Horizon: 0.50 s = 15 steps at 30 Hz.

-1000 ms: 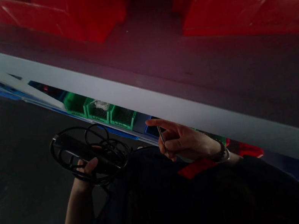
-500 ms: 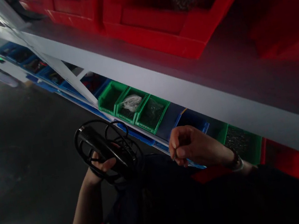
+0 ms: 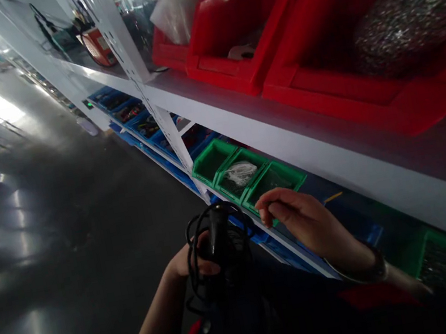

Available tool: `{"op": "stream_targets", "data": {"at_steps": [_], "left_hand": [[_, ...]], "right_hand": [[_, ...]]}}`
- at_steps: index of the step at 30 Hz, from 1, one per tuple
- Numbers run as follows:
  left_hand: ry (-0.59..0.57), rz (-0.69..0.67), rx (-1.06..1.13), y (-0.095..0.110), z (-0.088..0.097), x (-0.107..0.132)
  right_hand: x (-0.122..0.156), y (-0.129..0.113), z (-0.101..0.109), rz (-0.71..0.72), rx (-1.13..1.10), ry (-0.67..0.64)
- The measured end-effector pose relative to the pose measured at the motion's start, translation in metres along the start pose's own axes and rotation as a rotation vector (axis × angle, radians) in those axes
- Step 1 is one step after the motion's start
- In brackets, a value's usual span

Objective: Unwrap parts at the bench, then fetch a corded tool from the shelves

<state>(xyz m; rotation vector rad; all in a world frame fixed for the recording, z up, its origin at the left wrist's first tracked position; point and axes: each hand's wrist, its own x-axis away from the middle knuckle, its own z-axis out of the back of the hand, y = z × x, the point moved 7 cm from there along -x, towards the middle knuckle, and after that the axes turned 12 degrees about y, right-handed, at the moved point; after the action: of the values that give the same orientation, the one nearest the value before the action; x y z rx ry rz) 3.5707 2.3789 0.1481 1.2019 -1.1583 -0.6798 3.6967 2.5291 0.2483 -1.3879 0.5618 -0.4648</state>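
Note:
My left hand is wrapped round a black cylindrical tool with a looped black cable, held low in front of my body. Its exact kind does not show. My right hand is raised at the front of the nearest green bin, thumb and fingers pinched together. Whatever sits in that pinch, if anything, is too small to make out. The middle green bin contains small dark parts and a clear plastic bag. Farther along the row stands another green bin.
Red bins line the upper shelf, one with a bag of shiny metal parts. A perforated white post rises beyond. Blue bins continue along the lower shelf. Grey floor lies to the left.
The view has tilted up and swung, showing more aisle and upper shelf. My right hand has come over to the nearest green bin, still pinched. My left hand keeps the tool, now more upright.

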Motion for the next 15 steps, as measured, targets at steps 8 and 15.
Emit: {"op": "stream_targets", "data": {"at_steps": [8,15], "left_hand": [[-0.027,-0.094,0.062,0.019,-0.001,-0.010],[-0.164,-0.499,0.055,0.066,-0.022,-0.002]], "right_hand": [[-0.021,-0.016,-0.047,0.431,0.266,0.203],[0.034,-0.042,-0.069,1.048,0.148,0.036]]}}
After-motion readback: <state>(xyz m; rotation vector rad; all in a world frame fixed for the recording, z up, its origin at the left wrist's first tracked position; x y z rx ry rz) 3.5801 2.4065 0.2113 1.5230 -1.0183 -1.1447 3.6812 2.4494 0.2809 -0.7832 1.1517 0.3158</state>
